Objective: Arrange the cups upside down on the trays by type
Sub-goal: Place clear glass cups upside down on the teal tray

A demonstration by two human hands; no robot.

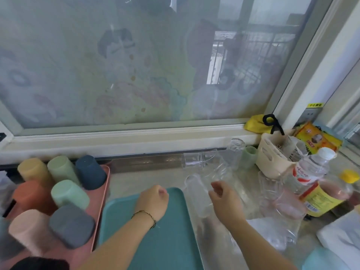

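- Curls left hand point(152, 201) into an empty fist above the teal tray point(171, 246).
- Bends right hand point(224, 199) fingers just beside a clear glass point(196, 193); cannot tell whether gripping, too blurred.
- Shows coloured cups point(70, 193) upside down on the pink tray point(101, 207), left of the teal one.
- Shows more clear glasses point(270, 188) on the counter point(136, 182), right.

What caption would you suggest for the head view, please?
Left hand above the teal tray, right hand by clear glasses; coloured cups upturned on pink tray.
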